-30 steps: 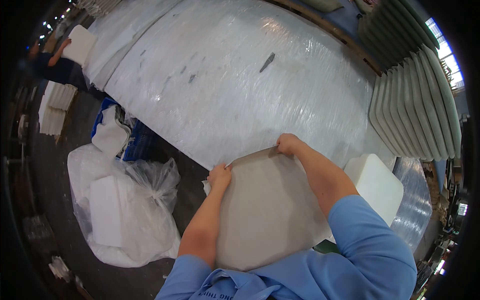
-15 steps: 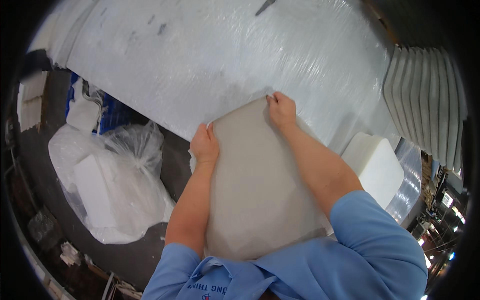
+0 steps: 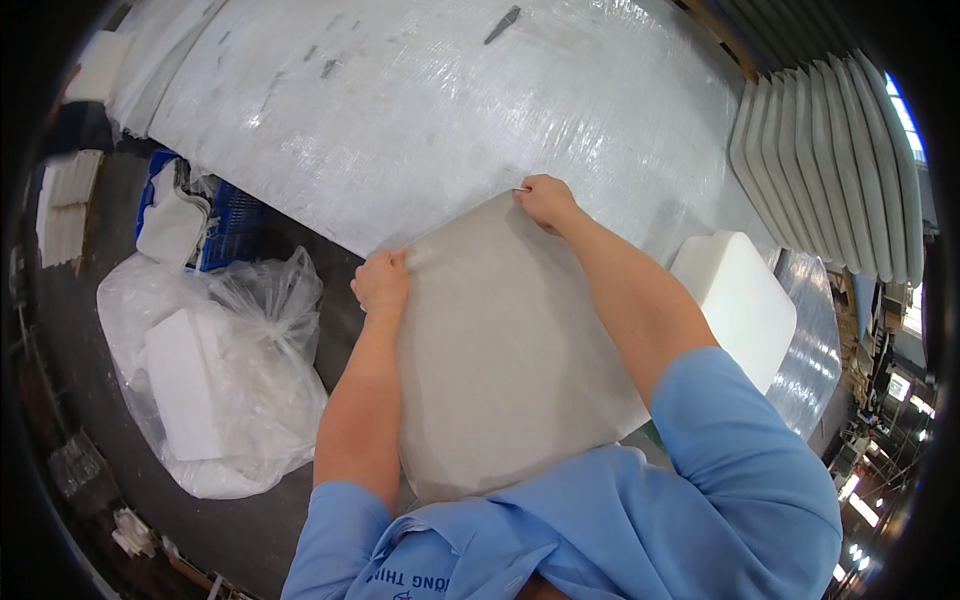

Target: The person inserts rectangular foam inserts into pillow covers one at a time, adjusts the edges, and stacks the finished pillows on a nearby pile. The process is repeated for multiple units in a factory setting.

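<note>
Film-wrapped tbl [image 3: 400, 120], dark floor [image 3: 245, 530]; I've L hand [image 3: 380, 283] + R hand [image 3: 547, 203] pinching cloth [image 3: 515, 360] by far edge, wider apart vs 1s ago.

Lt-blue shirt [image 3: 610, 520], short slvs [image 3: 740, 430], collar [image 3: 435, 528], dk-blue chest print [image 3: 412, 580]. L hand [image 3: 382, 282] & R hand [image 3: 548, 203] bare.

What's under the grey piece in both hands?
Beyond the grey piece, between the left hand and right hand, a plastic-wrapped surface shows. Whatever lies directly beneath is hidden; the piece covers it.
</note>
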Available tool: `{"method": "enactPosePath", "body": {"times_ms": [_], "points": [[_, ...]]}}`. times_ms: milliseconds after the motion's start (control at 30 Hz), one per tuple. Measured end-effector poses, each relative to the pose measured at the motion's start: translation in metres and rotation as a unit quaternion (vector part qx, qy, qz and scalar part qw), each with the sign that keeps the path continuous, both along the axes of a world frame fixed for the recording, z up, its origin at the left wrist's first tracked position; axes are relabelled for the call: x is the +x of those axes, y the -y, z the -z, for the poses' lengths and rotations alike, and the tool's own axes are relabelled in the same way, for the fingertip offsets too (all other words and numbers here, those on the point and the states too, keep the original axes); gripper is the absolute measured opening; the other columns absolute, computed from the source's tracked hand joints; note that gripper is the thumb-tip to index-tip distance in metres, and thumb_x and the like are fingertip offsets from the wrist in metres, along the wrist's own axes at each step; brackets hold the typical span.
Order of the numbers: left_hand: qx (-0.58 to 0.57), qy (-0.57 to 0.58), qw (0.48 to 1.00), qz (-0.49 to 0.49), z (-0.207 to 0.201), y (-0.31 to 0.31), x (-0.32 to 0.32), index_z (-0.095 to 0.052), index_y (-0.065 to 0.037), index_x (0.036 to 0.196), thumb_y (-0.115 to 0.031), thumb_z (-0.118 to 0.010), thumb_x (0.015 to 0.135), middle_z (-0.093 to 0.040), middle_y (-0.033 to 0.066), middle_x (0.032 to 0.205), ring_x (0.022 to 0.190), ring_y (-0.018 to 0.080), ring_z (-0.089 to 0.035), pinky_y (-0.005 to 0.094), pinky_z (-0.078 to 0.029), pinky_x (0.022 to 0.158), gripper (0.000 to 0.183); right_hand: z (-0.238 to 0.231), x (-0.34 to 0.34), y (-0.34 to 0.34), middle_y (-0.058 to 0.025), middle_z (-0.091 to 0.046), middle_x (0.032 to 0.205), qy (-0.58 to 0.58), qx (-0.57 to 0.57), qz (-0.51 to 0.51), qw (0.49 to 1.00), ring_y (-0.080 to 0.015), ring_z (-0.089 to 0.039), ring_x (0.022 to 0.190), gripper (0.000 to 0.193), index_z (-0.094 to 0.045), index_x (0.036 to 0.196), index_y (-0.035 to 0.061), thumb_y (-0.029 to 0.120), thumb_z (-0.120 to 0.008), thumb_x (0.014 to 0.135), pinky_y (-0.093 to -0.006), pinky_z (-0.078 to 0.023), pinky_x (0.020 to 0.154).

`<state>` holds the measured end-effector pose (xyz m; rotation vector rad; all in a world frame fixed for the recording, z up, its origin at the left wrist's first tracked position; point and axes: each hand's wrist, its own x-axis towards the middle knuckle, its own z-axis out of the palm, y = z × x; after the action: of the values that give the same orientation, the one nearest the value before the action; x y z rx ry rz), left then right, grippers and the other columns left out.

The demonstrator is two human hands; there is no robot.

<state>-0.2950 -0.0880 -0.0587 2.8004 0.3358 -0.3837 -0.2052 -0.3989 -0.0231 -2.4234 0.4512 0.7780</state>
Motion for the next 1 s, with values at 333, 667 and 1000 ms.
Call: {"method": "enactPosePath", "body": {"times_ms": [333,667,1000], "points": [[-0.090,0.093,0.978,-0.163,-0.001,0.018,0.008,-0.063,-0.004,0.093,-0.036,-0.052,0.107,-0.070,0.0204,0.084,0.079,0.0444,-0.066,0.0518,-0.050,0.070,0.037,0.017,-0.013,-0.005,-0.0177,-0.074,0.098,0.111,0.025,0.080,0.990,-0.0374,-0.069,0.096,0.033,-0.074,0.101,0.0055,0.037,-0.066,0.095,-0.0463,-0.053,0.085],[-0.041,0.052,0.989,-0.129,0.021,0.018,0.018,-0.065,-0.003,0.094,-0.041,-0.046,0.108,-0.070,0.0234,0.088,0.083,0.0468,-0.067,0.0537,-0.051,0.073,0.045,0.042,-0.001,-0.013,-0.0188,-0.072,0.088,0.154,-0.016,0.079,0.985,-0.0385,-0.068,0.086,0.033,-0.073,0.092,0.0043,0.036,-0.065,0.094,-0.0467,-0.052,0.079],[-0.067,-0.142,0.985,-0.069,-0.032,-0.026,0.019,-0.071,-0.007,0.130,-0.071,-0.056,0.092,-0.070,0.0208,0.129,0.121,0.0396,-0.065,0.0485,-0.048,0.105,0.076,0.009,0.038,0.017,-0.0204,-0.075,0.110,-0.109,0.036,-0.144,0.983,-0.0367,-0.072,0.102,0.039,-0.078,0.105,0.0051,0.038,-0.072,0.085,-0.0471,-0.056,0.090]]}}
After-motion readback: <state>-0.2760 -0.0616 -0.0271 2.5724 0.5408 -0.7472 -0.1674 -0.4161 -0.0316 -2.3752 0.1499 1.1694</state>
